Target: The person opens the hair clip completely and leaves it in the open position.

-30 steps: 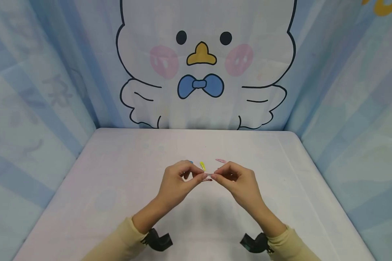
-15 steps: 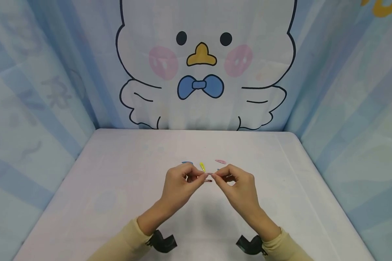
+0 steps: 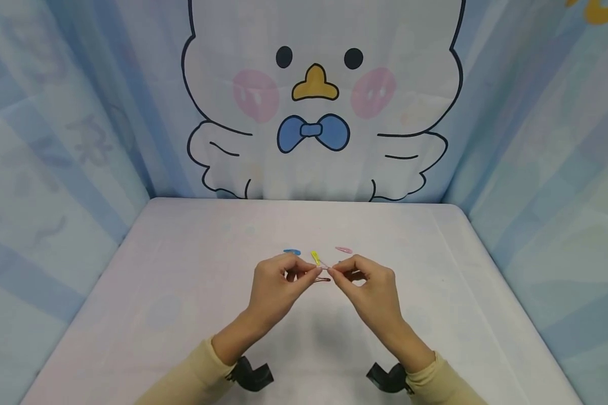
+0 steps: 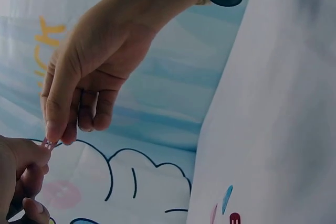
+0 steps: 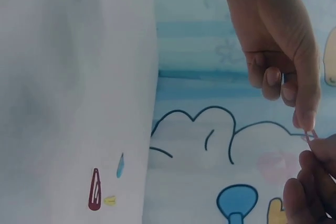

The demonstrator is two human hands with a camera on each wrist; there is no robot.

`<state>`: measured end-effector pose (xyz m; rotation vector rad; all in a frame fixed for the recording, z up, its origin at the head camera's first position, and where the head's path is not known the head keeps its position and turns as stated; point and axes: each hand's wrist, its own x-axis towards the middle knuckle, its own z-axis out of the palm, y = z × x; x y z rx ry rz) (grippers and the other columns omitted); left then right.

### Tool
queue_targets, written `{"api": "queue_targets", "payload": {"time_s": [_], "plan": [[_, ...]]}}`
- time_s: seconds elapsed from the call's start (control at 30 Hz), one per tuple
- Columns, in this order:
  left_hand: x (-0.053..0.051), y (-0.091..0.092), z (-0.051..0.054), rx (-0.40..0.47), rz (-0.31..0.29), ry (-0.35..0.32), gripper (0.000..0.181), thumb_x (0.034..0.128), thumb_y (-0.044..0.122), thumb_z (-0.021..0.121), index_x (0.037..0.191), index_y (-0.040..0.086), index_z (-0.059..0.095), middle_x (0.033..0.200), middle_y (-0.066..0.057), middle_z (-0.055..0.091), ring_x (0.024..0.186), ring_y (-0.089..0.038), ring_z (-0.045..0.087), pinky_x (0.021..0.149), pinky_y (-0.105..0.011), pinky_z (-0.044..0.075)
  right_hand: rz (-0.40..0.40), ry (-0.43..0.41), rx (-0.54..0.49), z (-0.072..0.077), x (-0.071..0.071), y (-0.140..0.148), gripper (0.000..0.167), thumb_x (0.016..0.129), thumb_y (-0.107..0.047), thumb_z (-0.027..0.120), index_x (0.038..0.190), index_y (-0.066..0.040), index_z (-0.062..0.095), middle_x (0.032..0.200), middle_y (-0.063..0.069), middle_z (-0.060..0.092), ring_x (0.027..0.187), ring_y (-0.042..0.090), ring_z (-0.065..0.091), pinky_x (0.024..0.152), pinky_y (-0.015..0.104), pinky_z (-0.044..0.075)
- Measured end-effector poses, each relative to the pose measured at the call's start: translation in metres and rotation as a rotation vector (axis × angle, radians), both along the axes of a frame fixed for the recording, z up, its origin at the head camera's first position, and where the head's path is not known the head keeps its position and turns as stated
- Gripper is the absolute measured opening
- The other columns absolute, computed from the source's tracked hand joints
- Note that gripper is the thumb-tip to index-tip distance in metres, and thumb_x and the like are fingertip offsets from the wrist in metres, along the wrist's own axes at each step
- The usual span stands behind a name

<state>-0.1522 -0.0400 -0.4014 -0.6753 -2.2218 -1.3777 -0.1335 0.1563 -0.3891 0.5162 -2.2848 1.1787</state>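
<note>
Between the fingertips of both hands, above the table, is a small pinkish hair clip (image 3: 323,268) (image 4: 48,144) (image 5: 308,139). The left hand (image 3: 280,282) (image 4: 23,174) (image 5: 281,40) pinches one end; the right hand (image 3: 369,288) (image 4: 102,51) (image 5: 312,182) pinches the other. A thin strip of it stands out at an angle toward the yellow clip (image 3: 315,257) (image 5: 109,201). Fingertips hide much of it. Just under the hands lies a dark red clip (image 3: 322,279) (image 4: 235,218) (image 5: 94,190).
Beyond the left hand a blue clip (image 3: 292,251) lies on the pale table (image 3: 208,225); a pink clip (image 3: 344,250) is beyond the right hand. Patterned curtains (image 3: 56,169) surround the table's back and sides, with a cartoon figure at the back.
A thin strip of the held clip now shows at an angle, where the clip looked flat before. Compared with the earliest frame, more of the blue clip shows past the left hand.
</note>
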Motion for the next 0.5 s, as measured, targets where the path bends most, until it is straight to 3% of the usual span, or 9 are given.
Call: {"api": "queue_targets", "payload": {"time_s": [0.2,0.37,0.5], "plan": [[-0.004,-0.001,-0.006,-0.133,0.018,-0.009,0.002,0.0888,0.014,0.08,0.088,0.013,0.08,0.072,0.009,0.066,0.062,-0.006,0.047,0.055,-0.021,0.04,-0.067,-0.045,0.113,-0.009,-0.002,0.005,0.015,0.083,-0.006,0.086,0.092,-0.013,0.077,0.082,-0.006,0.073,0.069,0.006,0.059,0.063,0.026,0.054],[-0.01,0.0,-0.015,-0.262,0.036,-0.13,0.003,0.0876,0.016,0.081,0.086,0.018,0.08,0.07,0.014,0.063,0.061,-0.005,0.045,0.054,-0.022,0.037,-0.114,-0.149,0.233,-0.021,-0.009,0.009,0.012,0.085,-0.014,0.086,0.09,-0.019,0.077,0.082,-0.01,0.071,0.065,0.009,0.05,0.059,0.024,0.041],[-0.016,0.001,-0.027,-0.326,0.023,-0.24,0.004,0.0892,0.02,0.08,0.088,0.017,0.081,0.069,0.014,0.064,0.06,-0.006,0.045,0.051,-0.022,0.036,-0.115,-0.252,0.277,-0.036,-0.018,0.011,0.01,0.086,-0.015,0.085,0.087,-0.02,0.076,0.079,-0.011,0.07,0.069,0.015,0.057,0.068,0.028,0.045]]}}
